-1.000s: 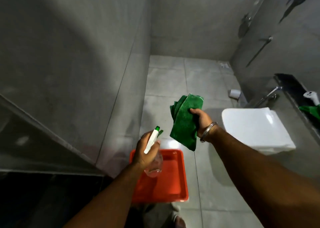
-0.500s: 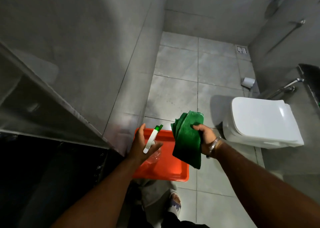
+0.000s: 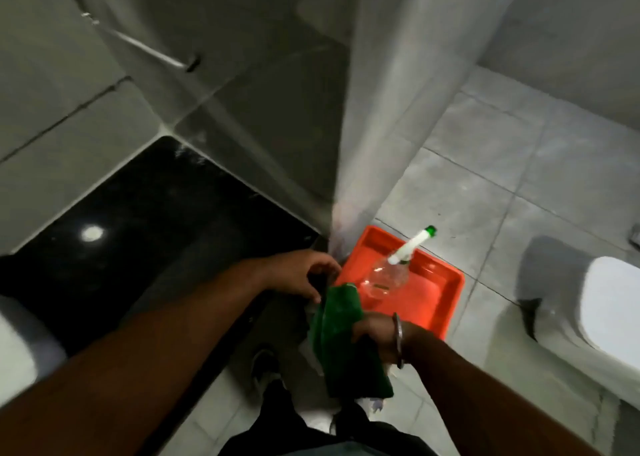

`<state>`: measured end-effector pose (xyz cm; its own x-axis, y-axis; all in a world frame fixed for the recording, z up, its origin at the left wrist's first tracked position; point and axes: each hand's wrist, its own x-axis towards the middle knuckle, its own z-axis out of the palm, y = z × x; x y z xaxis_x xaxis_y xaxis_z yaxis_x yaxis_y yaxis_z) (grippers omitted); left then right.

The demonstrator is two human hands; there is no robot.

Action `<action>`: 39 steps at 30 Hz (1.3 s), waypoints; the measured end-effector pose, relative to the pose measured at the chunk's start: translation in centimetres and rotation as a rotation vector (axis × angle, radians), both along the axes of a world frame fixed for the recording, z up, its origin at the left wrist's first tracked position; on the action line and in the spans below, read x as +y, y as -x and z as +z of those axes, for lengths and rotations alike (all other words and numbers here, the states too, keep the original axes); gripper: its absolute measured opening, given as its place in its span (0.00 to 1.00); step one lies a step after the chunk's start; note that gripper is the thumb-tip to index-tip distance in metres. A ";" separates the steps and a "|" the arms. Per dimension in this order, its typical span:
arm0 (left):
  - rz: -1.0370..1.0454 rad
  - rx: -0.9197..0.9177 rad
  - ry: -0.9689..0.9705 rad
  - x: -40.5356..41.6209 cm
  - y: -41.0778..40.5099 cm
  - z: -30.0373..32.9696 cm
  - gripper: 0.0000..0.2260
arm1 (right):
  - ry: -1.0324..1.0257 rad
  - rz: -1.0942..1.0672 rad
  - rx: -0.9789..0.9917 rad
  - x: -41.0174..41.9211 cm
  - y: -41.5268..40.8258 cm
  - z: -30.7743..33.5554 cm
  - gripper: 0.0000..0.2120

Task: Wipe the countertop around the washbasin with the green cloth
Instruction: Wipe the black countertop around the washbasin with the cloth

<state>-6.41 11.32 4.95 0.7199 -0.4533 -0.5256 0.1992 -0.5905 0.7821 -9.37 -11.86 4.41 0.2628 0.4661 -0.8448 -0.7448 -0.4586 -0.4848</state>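
The green cloth (image 3: pixel 341 337) hangs folded from my right hand (image 3: pixel 372 329), which grips its right side low in the middle of the view. My left hand (image 3: pixel 301 273) hovers just above and left of the cloth's top edge. Its fingers are loosely curled and nothing shows in them. The black glossy countertop (image 3: pixel 156 233) stretches to the left, under my left forearm. A white curved piece of the washbasin (image 3: pixel 17 337) shows at the left edge. The picture is blurred by motion.
An orange tray (image 3: pixel 440 313) sits on the tiled floor just right of the counter's corner, and a clear spray bottle (image 3: pixel 389 275) with a white and green nozzle stands in it. A white toilet (image 3: pixel 609 310) is at the right. A grey wall rises behind the tray.
My left hand has let go of the spray bottle, which now stands in the orange tray. The view has swung left and down to the black countertop. My right hand and the cloth have come lower.
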 end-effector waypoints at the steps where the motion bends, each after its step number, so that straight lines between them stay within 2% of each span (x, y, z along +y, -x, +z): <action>1: -0.081 0.009 -0.009 1.3 -0.4 0.8 0.37 | -0.021 0.067 -0.029 2.5 -0.4 0.8 0.13; 3: -0.199 -0.026 -0.101 4.8 -0.8 3.0 0.42 | -0.073 0.168 -0.083 8.4 -2.0 2.4 0.14; 4: -0.239 -0.077 -0.176 6.9 -1.0 4.2 0.38 | -0.090 0.215 -0.129 11.2 -3.0 3.0 0.16; 7: -0.196 -0.203 -0.296 14.2 -1.8 7.1 0.18 | -0.069 0.411 -0.226 17.8 -6.0 4.0 0.20; 8: -0.148 -0.222 -0.330 17.2 -1.9 7.8 0.14 | -0.032 0.515 -0.264 19.7 -6.9 3.9 0.17; 10: -0.048 -0.309 -0.432 23.3 -2.2 8.7 0.12 | 0.043 0.707 -0.408 23.2 -8.7 3.7 0.10; 12: 0.088 -0.415 -0.518 28.7 -2.3 8.6 0.13 | 0.101 0.701 -0.647 26.8 -10.8 3.2 0.09; 16: 0.521 -0.530 -0.633 36.1 -2.7 5.6 0.15 | 0.170 0.552 -1.182 34.4 -13.7 3.6 0.17; 18: 0.807 -0.499 -0.734 37.4 -2.2 2.9 0.16 | 0.183 0.537 -1.330 36.9 -13.9 3.3 0.23; 19: 0.949 -0.437 -0.774 37.6 -1.6 1.3 0.17 | 0.164 0.596 -1.380 37.8 -13.7 2.8 0.25; 21: 1.145 -0.246 -0.829 37.4 0.2 -2.1 0.22 | 0.141 0.774 -1.441 39.1 -13.4 1.3 0.25; 23: 1.184 -0.132 -0.894 37.1 1.9 -5.0 0.31 | 0.167 0.926 -1.476 40.7 -13.7 -0.7 0.25; 25: 1.159 -0.112 -0.936 36.6 2.6 -7.4 0.37 | 0.198 1.058 -1.505 42.9 -14.5 -2.9 0.29; 28: 1.154 -0.193 -1.010 36.3 2.9 -9.3 0.38 | 0.248 1.158 -1.548 47.1 -15.5 -6.1 0.35; 31: 1.163 -0.264 -1.064 36.3 2.9 -10.2 0.38 | 0.369 1.096 -1.637 51.5 -17.0 -8.7 0.35; 35: 1.181 -0.299 -1.088 36.2 2.9 -10.6 0.38 | 0.396 0.995 -1.686 54.9 -19.5 -9.2 0.34; 39: 1.166 -0.256 -1.082 36.4 2.9 -9.9 0.38 | 0.363 0.965 -1.635 48.1 -19.6 -7.9 0.34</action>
<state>-9.31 47.69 -4.98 0.5043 0.8627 -0.0371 0.8494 -0.4878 0.2016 10.22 36.22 -3.49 0.5775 0.8006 -0.1600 0.7888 -0.5977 -0.1434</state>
